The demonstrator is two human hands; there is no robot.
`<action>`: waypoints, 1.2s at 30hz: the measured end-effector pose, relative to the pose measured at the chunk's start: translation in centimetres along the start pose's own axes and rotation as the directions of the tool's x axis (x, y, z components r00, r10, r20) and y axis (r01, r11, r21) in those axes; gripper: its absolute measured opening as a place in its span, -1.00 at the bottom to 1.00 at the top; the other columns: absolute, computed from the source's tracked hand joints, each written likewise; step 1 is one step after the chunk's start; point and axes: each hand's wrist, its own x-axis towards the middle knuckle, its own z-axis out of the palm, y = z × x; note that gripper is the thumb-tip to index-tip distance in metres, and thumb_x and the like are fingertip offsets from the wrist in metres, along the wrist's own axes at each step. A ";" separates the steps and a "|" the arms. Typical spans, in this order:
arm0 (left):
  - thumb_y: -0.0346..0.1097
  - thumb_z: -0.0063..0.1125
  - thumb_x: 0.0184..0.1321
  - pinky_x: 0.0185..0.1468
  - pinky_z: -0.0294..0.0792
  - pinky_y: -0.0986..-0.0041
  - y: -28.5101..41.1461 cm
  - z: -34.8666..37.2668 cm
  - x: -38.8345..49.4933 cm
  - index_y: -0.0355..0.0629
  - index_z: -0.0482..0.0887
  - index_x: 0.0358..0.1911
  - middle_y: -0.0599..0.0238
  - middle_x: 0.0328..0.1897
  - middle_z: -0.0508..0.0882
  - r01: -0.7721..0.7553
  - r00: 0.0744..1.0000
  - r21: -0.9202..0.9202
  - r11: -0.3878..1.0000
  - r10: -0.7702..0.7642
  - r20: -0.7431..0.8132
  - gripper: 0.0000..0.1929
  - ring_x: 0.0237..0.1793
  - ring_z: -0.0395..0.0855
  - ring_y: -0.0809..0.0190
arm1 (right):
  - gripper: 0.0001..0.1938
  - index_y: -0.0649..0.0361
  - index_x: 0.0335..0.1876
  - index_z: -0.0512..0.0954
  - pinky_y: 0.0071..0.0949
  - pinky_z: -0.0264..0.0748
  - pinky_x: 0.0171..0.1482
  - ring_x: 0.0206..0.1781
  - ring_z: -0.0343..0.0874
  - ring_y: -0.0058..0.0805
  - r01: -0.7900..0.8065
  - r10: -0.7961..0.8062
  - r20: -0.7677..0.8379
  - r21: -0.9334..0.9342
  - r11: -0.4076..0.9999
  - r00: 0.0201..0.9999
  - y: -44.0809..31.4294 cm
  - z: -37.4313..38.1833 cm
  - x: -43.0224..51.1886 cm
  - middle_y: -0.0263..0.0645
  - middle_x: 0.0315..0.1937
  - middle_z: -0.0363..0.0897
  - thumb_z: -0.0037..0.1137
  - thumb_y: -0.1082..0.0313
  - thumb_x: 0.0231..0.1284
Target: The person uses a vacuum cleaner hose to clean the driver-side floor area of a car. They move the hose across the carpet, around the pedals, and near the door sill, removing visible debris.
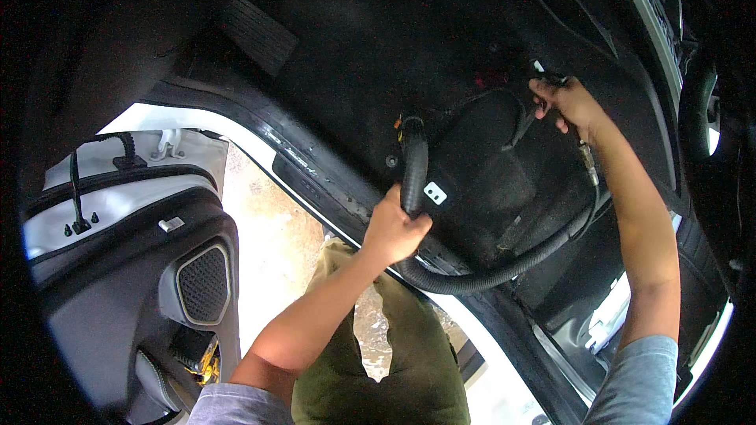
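My left hand (394, 227) is closed around a thick black ribbed vacuum hose (416, 168), whose upper end stands on the dark carpet (348, 94) of a car's footwell. From that hand the hose curves right across the door sill. Further up and to the right, my right hand (558, 100) is wrapped around a dark tool, mostly hidden by the fingers. Below that hand hangs a brass-coloured air hose fitting (589, 162), joined to a thin dark hose (592, 212). A small white plate with holes (435, 193) lies beside the vacuum hose.
An open car door panel with a speaker grille (204, 284) stands at the left, with yellow items (208, 363) in its pocket. The white-edged door sill (283, 180) runs diagonally below the footwell. A ribbed pedal (260, 35) is at the upper left.
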 end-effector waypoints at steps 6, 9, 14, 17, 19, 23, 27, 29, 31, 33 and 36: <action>-0.30 0.41 0.12 -0.07 0.60 0.03 1.2 1.1 -3.9 -0.33 0.55 -0.02 -0.21 -0.31 0.76 -0.004 0.997 0.062 0.998 0.008 -0.073 -0.58 -0.15 0.83 -0.29 | -0.53 0.21 -0.19 0.64 -0.57 0.26 -0.70 -0.73 0.36 -0.62 -0.018 0.014 0.078 0.051 0.999 0.997 -0.7 2.3 -2.3 -0.26 -0.50 0.67 0.32 -0.15 0.46; -0.32 0.38 0.12 -0.12 0.61 0.16 3.0 1.4 -1.3 -0.36 0.57 0.01 -0.12 -0.31 0.77 0.124 0.991 0.100 0.987 -0.119 -0.054 -0.58 -0.26 0.82 -0.07 | -0.52 0.24 -0.14 0.65 -0.56 0.28 -0.67 -0.68 0.40 -0.61 -0.027 0.021 0.121 0.044 0.999 0.992 -1.1 3.4 -3.3 -0.27 -0.45 0.69 0.35 -0.15 0.44; -0.35 0.37 0.19 -0.40 0.55 0.23 3.4 0.1 7.5 -0.34 0.57 -0.05 0.09 -0.52 0.72 -0.055 0.968 0.087 0.995 0.074 -0.241 -0.67 -0.56 0.74 0.14 | -0.54 0.21 -0.11 0.66 -0.58 0.27 -0.64 -0.65 0.38 -0.66 -0.052 0.045 0.153 0.040 0.998 0.987 -1.8 4.6 -4.8 -0.32 -0.38 0.70 0.38 -0.13 0.42; -0.42 0.36 0.24 -0.45 0.52 0.31 1.2 -0.5 5.3 -0.32 0.56 -0.05 0.17 -0.56 0.71 -0.126 0.946 0.042 0.991 0.133 -0.295 -0.72 -0.60 0.70 0.21 | -0.57 0.17 -0.15 0.65 -0.57 0.23 -0.65 -0.67 0.33 -0.66 0.004 -0.020 0.215 0.073 0.997 0.976 -1.9 5.3 -6.0 -0.35 -0.46 0.64 0.39 -0.12 0.41; -0.44 0.33 0.27 -0.47 0.50 0.33 -0.3 0.0 0.2 -0.31 0.52 0.01 0.17 -0.49 0.72 0.073 0.952 0.014 0.997 -0.065 -0.299 -0.69 -0.57 0.70 0.26 | -0.58 0.16 -0.16 0.65 -0.56 0.23 -0.65 -0.68 0.32 -0.65 -0.018 0.004 0.238 0.056 0.998 0.971 -1.8 6.3 -6.9 -0.36 -0.50 0.61 0.39 -0.12 0.40; -0.34 0.42 0.19 -0.20 0.54 0.29 -1.6 3.6 -8.1 -0.29 0.56 -0.06 0.11 -0.41 0.71 0.077 0.917 -0.345 0.935 -0.203 -0.343 -0.66 -0.42 0.71 0.14 | -0.51 0.23 -0.08 0.69 -0.46 0.37 -0.60 -0.64 0.48 -0.54 0.015 0.002 0.335 -0.050 0.999 0.942 -1.8 10.8 -7.2 -0.26 -0.54 0.63 0.41 -0.15 0.38; -0.39 0.39 0.27 -0.12 0.56 0.30 -1.5 5.2 -6.4 -0.34 0.56 -0.02 0.07 -0.34 0.77 0.068 0.881 -0.367 0.928 -0.229 -0.414 -0.69 -0.36 0.75 0.11 | -0.42 0.35 -0.10 0.68 -0.39 0.46 -0.56 -0.62 0.54 -0.50 0.071 -0.068 0.286 -0.002 0.997 0.956 -2.7 14.8 -6.6 -0.20 -0.56 0.64 0.41 -0.19 0.36; -0.39 0.39 0.27 -0.11 0.56 0.27 -0.9 5.1 -4.2 -0.38 0.55 -0.01 0.05 -0.34 0.78 0.000 0.850 -0.377 0.926 -0.199 -0.488 -0.68 -0.34 0.77 0.07 | -0.38 0.40 -0.13 0.67 -0.38 0.48 -0.55 -0.61 0.55 -0.50 0.058 -0.063 0.234 0.025 0.998 0.970 -3.4 15.4 -6.2 -0.18 -0.57 0.63 0.40 -0.21 0.36; -0.40 0.38 0.28 -0.02 0.56 0.23 0.1 5.3 -3.7 -0.45 0.54 0.00 -0.02 -0.26 0.79 0.038 0.833 -0.371 0.928 -0.235 -0.502 -0.65 -0.23 0.78 0.04 | -0.42 0.36 -0.22 0.66 -0.41 0.38 -0.60 -0.64 0.49 -0.52 0.149 -0.148 0.224 0.012 0.989 0.963 -4.1 15.2 -5.7 -0.23 -0.56 0.63 0.38 -0.20 0.39; -0.41 0.38 0.28 0.07 0.55 0.23 1.5 6.3 -5.1 -0.47 0.52 0.03 -0.08 -0.16 0.79 -0.002 0.827 -0.357 0.934 -0.200 -0.525 -0.63 -0.10 0.79 0.04 | -0.46 0.30 -0.25 0.66 -0.44 0.32 -0.63 -0.66 0.45 -0.54 0.054 -0.068 0.318 0.051 0.997 0.946 -4.7 14.3 -5.1 -0.26 -0.54 0.64 0.37 -0.17 0.41; -0.44 0.38 0.28 0.19 0.50 0.29 3.1 8.3 -9.5 -0.35 0.48 0.10 0.10 -0.10 0.73 0.165 0.887 -0.474 0.865 -0.340 -0.312 -0.60 -0.03 0.71 0.17 | -0.52 0.23 -0.28 0.63 -0.49 0.26 -0.64 -0.68 0.38 -0.60 0.044 -0.054 0.335 0.037 0.998 0.941 -5.4 14.0 -4.6 -0.32 -0.53 0.61 0.35 -0.13 0.44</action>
